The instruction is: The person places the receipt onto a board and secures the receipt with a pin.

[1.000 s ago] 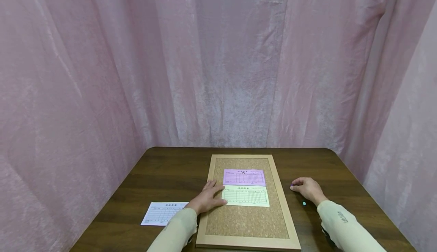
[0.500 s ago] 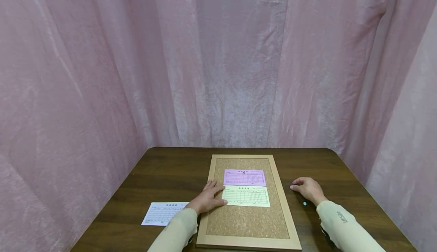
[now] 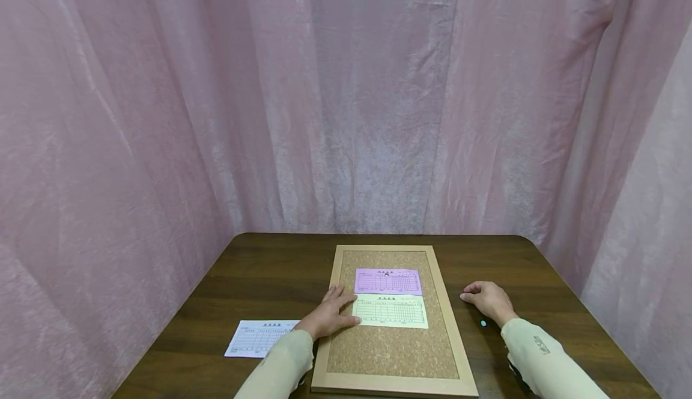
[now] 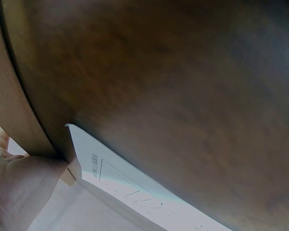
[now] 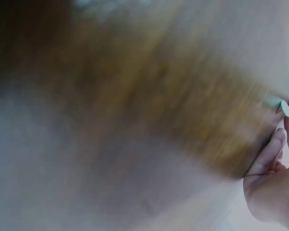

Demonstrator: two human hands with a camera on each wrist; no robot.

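Observation:
My left hand (image 3: 327, 316) lies spread over the left frame of the corkboard (image 3: 391, 354), its thumb and forefinger at the left edge of a green printed slip (image 3: 389, 310). Just above that slip is a purple slip (image 3: 387, 281) with a small pin (image 3: 386, 274) near its top. My right hand (image 3: 488, 300) is low over the table, right of the board, fingers curled and tips together on a small purple thumbtack that the fingertips now hide. Near this hand a teal thumbtack (image 3: 483, 323) lies on the table; the right wrist view shows the teal thumbtack (image 5: 285, 109) beside the fingers.
A white printed slip (image 3: 259, 336) lies on the wooden table (image 3: 270, 267) left of the board, partly covered by the left forearm. In the left wrist view the white slip (image 4: 130, 187) has a raised corner. Pink curtains (image 3: 346, 116) hang behind and beside the table.
Both hands stay almost in place. The purple speck seen earlier at the right fingertips is now hidden.

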